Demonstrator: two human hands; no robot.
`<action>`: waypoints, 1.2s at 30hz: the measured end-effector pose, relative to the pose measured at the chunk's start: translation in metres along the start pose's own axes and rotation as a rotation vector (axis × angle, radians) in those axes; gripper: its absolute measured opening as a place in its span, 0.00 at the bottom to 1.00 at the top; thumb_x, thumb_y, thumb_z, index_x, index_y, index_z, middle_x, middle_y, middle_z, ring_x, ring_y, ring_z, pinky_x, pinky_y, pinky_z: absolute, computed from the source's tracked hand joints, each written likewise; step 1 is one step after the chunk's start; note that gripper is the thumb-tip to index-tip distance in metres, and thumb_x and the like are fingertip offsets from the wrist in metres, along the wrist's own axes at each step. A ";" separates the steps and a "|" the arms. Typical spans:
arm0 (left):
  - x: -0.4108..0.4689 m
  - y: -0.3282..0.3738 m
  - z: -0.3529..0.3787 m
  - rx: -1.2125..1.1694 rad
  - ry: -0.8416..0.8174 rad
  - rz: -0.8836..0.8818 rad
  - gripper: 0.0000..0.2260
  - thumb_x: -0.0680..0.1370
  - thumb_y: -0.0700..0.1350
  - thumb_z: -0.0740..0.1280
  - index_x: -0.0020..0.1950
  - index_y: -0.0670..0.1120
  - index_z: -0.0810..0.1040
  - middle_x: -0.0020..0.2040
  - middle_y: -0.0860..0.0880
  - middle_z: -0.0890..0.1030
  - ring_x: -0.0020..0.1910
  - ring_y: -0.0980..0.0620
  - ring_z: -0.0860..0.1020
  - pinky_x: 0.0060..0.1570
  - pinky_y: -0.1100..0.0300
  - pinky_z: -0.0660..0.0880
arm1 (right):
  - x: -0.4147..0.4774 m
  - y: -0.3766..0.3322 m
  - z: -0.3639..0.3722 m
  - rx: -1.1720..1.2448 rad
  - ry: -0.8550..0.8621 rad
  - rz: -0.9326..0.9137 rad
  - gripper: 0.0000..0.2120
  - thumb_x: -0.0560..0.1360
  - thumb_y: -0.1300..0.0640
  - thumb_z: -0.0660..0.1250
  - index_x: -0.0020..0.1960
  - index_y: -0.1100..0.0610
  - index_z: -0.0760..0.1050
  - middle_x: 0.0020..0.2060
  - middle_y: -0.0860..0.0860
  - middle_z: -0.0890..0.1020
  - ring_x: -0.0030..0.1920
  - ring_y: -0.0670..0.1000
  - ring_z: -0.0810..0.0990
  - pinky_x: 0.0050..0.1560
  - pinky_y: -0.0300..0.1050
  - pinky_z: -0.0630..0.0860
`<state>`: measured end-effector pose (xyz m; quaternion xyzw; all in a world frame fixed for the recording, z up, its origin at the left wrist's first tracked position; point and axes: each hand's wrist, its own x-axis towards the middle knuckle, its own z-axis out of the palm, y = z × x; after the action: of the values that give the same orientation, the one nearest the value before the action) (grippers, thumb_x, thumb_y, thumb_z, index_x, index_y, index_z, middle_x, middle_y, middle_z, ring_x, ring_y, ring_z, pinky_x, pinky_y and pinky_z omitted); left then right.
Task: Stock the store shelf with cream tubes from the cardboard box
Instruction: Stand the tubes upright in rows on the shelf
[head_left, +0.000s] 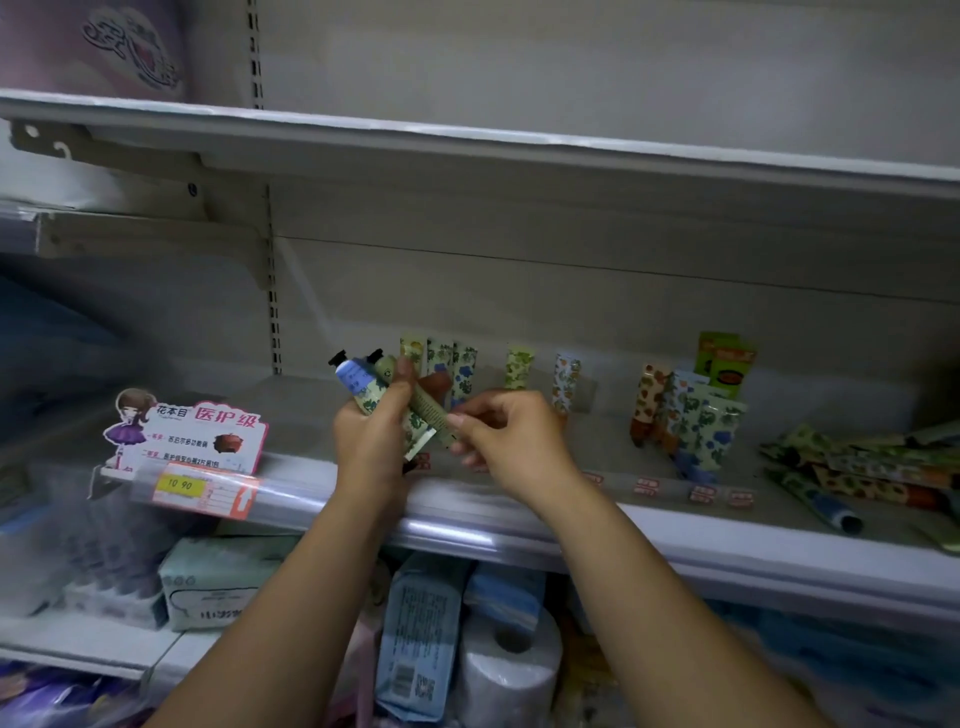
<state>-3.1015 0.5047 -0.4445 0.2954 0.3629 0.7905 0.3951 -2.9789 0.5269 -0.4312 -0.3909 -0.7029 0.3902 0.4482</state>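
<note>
While the left hand grips a bundle of tubes above the front edge of the shelf, the right hand pinches the lower end of one tube slanting out of it. A row of tubes stands along the shelf's back, a group leans right of centre, and a heap lies at its right edge.

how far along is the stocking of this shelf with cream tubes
Done: upright tubes stand along the back of the shelf, with gaps. In hand: the left hand grips a bundle of tubes; the right hand pinches one tube from it. Left: loose tubes lie in a heap at the shelf's right end. The cardboard box is out of view, so its remaining stock is unknown.
</note>
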 end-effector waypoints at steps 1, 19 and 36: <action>0.000 0.000 0.000 -0.003 -0.004 -0.007 0.16 0.79 0.50 0.71 0.57 0.38 0.80 0.50 0.40 0.87 0.51 0.37 0.85 0.56 0.36 0.80 | 0.001 0.001 0.002 0.015 0.016 0.015 0.07 0.78 0.64 0.70 0.44 0.54 0.81 0.36 0.51 0.84 0.33 0.44 0.83 0.35 0.36 0.79; 0.006 -0.013 -0.010 0.169 0.044 0.143 0.07 0.76 0.44 0.75 0.48 0.41 0.81 0.40 0.44 0.86 0.40 0.44 0.85 0.40 0.47 0.81 | 0.013 0.010 0.003 0.338 0.567 -0.154 0.06 0.75 0.62 0.73 0.51 0.55 0.82 0.47 0.45 0.84 0.45 0.36 0.83 0.45 0.32 0.79; -0.002 -0.016 -0.006 0.379 -0.133 0.257 0.10 0.78 0.45 0.74 0.57 0.43 0.81 0.43 0.48 0.87 0.36 0.52 0.86 0.38 0.66 0.78 | 0.017 0.011 -0.012 0.558 0.316 -0.083 0.07 0.76 0.64 0.72 0.53 0.59 0.80 0.46 0.53 0.86 0.48 0.51 0.86 0.47 0.42 0.81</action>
<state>-3.0982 0.5078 -0.4611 0.4595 0.4371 0.7310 0.2517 -2.9709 0.5493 -0.4323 -0.2797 -0.5061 0.4837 0.6571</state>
